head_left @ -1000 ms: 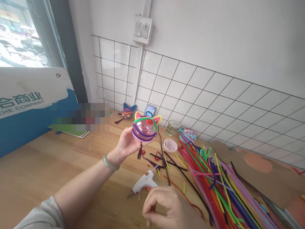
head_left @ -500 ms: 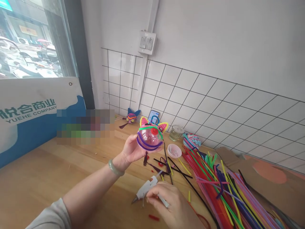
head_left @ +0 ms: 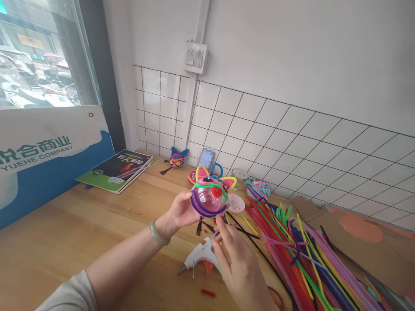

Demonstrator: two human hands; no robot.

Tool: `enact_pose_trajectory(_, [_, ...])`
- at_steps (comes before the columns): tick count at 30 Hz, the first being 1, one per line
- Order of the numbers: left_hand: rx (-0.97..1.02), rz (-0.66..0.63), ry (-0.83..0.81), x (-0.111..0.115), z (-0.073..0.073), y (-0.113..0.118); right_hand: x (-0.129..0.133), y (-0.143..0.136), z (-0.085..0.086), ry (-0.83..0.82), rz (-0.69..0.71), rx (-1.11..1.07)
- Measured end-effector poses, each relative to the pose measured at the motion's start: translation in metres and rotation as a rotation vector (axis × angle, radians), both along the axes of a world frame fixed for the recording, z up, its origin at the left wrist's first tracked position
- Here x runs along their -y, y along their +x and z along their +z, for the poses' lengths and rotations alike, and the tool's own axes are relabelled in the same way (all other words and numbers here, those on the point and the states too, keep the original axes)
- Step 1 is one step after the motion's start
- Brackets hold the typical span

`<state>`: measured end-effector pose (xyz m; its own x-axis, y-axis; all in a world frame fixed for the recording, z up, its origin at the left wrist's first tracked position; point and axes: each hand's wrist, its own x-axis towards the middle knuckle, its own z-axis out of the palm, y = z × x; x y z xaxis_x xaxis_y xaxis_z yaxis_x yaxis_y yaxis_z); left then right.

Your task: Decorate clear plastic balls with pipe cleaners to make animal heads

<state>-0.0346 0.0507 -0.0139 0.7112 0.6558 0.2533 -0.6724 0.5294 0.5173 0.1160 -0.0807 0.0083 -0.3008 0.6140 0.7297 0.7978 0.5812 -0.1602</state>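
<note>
Gently: the left hand (head_left: 178, 212) cups the clear ball (head_left: 207, 199); light pressure should spare its purple strips (head_left: 212, 214). Whether the right hand (head_left: 240, 261) pinches anything, I cannot tell.

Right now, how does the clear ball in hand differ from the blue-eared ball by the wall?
The clear ball is largely see-through; the blue-eared ball is covered in colorful bands. The clear ball's ears are pink edged in yellow, while the blue-eared ball's are plain blue. The clear ball is held up in the left hand; the blue-eared ball rests on the table. Both have two pointed ears and a dark tassel.
</note>
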Motion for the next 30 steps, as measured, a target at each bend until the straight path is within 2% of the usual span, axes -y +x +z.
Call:
enact_pose_trajectory(5, [-0.006,-0.068,0.010,0.003,0.002,0.001,-0.004,0.001,-0.003,0.037,-0.042,0.109])
enact_pose_trajectory(11, [0.018,-0.077,0.026,0.003,0.005,0.002,-0.005,-0.006,0.001,0.032,-0.042,0.100])
enact_pose_trajectory(17, [0.077,-0.096,0.069,0.002,0.010,0.004,-0.004,-0.005,-0.001,-0.090,-0.056,-0.029])
enact_pose_trajectory(22, [0.095,-0.110,0.056,0.004,0.008,0.006,-0.008,-0.004,-0.008,-0.194,-0.067,-0.183])
enact_pose_trajectory(30, [0.058,-0.127,0.042,0.007,0.006,0.007,-0.006,-0.003,-0.007,-0.188,-0.058,-0.157])
